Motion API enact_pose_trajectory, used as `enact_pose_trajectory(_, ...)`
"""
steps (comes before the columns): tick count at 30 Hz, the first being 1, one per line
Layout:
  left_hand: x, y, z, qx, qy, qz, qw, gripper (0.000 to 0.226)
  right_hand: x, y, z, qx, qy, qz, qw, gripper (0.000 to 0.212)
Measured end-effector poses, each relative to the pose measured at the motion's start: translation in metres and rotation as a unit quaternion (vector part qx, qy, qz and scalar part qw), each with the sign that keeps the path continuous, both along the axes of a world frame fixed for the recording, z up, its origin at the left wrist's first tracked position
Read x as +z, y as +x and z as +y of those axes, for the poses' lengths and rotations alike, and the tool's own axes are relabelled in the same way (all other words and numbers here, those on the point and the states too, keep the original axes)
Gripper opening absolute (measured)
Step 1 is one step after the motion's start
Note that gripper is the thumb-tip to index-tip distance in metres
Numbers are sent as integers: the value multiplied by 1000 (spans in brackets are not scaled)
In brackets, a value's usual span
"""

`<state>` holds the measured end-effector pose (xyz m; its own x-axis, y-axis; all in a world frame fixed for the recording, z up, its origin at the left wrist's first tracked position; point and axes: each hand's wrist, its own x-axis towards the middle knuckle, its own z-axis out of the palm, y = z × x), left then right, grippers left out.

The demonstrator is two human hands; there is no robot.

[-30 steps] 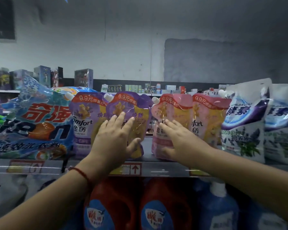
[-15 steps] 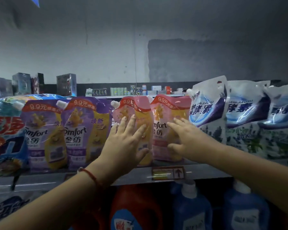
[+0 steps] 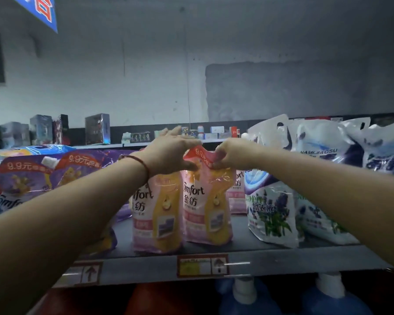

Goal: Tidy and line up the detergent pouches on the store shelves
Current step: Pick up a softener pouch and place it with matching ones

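Pink pouch [image 3: 206, 201] upright on shelf [image 3: 271, 261], mid frame, top pinched by right hand [image 3: 233, 153]; left hand [image 3: 168, 153] gripping the same top, fingers [image 3: 175, 130] reaching behind.

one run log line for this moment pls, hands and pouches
step: straightening pink Comfort pouch | left hand: gripping its top | right hand: pinching its top | pouch: upright on shelf | neighbours: white lavender pouch at right

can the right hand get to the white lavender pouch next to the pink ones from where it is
Probably yes, once freed: the right hand now pinches the pink pouch top, and the white lavender pouch stands just beside, its front unblocked.
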<state>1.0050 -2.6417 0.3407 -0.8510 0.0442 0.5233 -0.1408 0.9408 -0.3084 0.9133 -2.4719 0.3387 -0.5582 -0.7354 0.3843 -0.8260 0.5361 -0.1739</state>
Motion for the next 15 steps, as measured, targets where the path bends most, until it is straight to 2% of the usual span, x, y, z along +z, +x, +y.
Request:
enact_pose_trajectory(3, 11, -10, 1, -71, 156, 31, 985, 25, 2, -17, 8, 7, -7, 3, 1000, 9)
enact_pose_trajectory(5, 20, -15, 1, -76, 229, 32, 970, 19, 15, -25, 15, -7, -8, 23, 1000, 11)
enact_pose_trajectory(8, 20, -21, 4, -53, 318, 17, 947, 22, 24, -34, 16, -28, -17, 81, 996, 14)
enact_pose_trajectory(10, 14, -28, 9, -45, 333, 25, 941, 25, 17, -39, 14, -53, -31, 114, 992, 13)
enact_pose_trajectory(13, 9, -37, 19, -31, 278, 23, 960, 22, -5, -43, 22, -52, -87, 118, 988, 17)
enact_pose_trajectory(15, 9, -40, 24, -57, 257, 12, 965, 19, -22, -40, 30, -37, -128, 126, 983, 17)
